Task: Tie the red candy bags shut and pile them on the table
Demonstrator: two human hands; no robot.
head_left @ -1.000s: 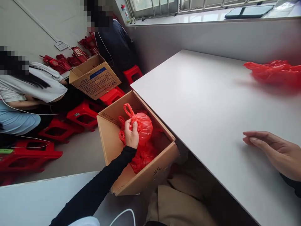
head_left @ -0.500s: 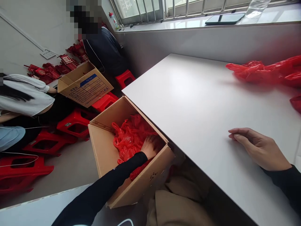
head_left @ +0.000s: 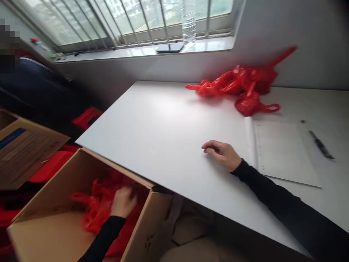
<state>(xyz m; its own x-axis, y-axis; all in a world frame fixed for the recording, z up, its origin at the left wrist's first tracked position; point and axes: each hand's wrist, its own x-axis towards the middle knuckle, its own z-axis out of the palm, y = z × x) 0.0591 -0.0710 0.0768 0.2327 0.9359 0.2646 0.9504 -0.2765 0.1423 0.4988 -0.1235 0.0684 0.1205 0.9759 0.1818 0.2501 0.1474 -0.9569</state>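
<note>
My left hand (head_left: 124, 201) is down inside an open cardboard box (head_left: 49, 233), among crumpled red plastic bags (head_left: 99, 203). Motion blurs its fingers, and the bags partly hide them, so their grip cannot be made out. On the white table (head_left: 163, 134), my right hand (head_left: 222, 154) rests on its side with fingers curled in toward the thumb. Nothing shows in it. A notebook (head_left: 286, 153) lies open just right of that hand, near the wrist. Knotted red plastic bags (head_left: 245, 85) are heaped at the table's back edge.
A black pen (head_left: 321, 145) lies right of the notebook. On the windowsill are a phone (head_left: 169, 48) and a clear bottle (head_left: 189, 25). Another cardboard box (head_left: 29, 153) and red stools (head_left: 56, 165) stand left. A person in dark clothing (head_left: 40, 83) is at far left.
The view has swung right, bringing the notebook, pen and more of the bag heap into sight. My left hand is still in the box; my right hand still rests on the table, fingers curled.
</note>
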